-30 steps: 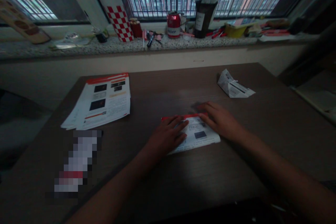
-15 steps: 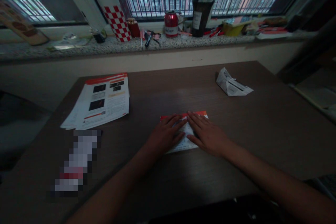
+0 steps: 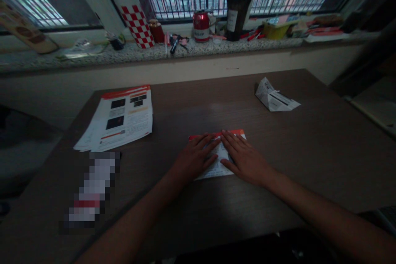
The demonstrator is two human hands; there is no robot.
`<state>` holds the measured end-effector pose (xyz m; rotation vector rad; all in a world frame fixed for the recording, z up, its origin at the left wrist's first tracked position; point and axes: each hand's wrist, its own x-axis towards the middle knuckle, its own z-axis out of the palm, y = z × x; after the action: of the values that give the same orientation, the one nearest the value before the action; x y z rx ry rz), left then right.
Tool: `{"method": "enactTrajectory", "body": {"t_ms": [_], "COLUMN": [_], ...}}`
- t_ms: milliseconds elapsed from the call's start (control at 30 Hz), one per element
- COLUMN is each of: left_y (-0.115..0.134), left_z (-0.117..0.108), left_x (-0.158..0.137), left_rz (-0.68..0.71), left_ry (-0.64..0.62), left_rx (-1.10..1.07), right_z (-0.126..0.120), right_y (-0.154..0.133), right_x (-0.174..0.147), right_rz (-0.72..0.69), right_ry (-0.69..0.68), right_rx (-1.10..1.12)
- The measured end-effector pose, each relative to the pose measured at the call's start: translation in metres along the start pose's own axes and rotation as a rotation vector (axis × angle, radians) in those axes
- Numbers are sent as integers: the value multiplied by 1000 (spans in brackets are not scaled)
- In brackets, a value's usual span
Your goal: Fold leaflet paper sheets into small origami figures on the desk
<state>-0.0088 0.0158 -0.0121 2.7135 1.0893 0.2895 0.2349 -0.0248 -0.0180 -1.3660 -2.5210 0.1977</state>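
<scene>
A printed sheet of paper (image 3: 218,169) with a red-orange band along its far edge lies flat on the brown table, apparently folded. My left hand (image 3: 198,154) rests flat on its left half, fingers stretched out. On the right half lies my right hand (image 3: 244,156), also flat, with its fingertips close to those of the left. Both palms face down and hide much of the print. Farther off at the right stands a folded paper piece (image 3: 275,98) with printed text, its left part raised in a point.
A stack of printed sheets (image 3: 126,117) lies at the table's back left. In front of it is a pixelated oblong item (image 3: 94,185). Along the granite windowsill (image 3: 130,58) stand a red can (image 3: 201,29), a dark-filled cup (image 3: 236,18), a checkered vase (image 3: 137,24) and a yellow container (image 3: 275,31).
Both hands keep nearly the same place on the sheet. The whole view has shifted very slightly; nothing on the table has visibly been moved.
</scene>
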Motion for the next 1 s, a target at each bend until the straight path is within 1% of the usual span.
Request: {"method": "enactTrajectory", "body": {"t_ms": [100, 233, 400, 533, 700, 867, 1000], "left_y": [-1, 2, 22, 33, 29, 26, 27], "left_z": [3, 3, -4, 2, 14, 13, 12], "left_x": [0, 0, -3, -9, -14, -16, -16], "left_rz": [14, -4, -63, -89, -109, -86, -102], "left_ry": [0, -19, -12, -44, -25, -37, -37], "left_rx": [18, 84, 128, 101, 59, 55, 63], "right_z": [4, 8, 11, 13, 12, 9, 6], "right_y": [0, 2, 3, 3, 3, 4, 7], "right_x": [0, -1, -2, -1, 0, -1, -5], "right_rz": [-4, 1, -2, 3, 1, -12, -26], "right_ry": [-3, -12, 14, 16, 17, 5, 14], "right_rx": [-15, -32, -13, -30, -22, -21, -12]}}
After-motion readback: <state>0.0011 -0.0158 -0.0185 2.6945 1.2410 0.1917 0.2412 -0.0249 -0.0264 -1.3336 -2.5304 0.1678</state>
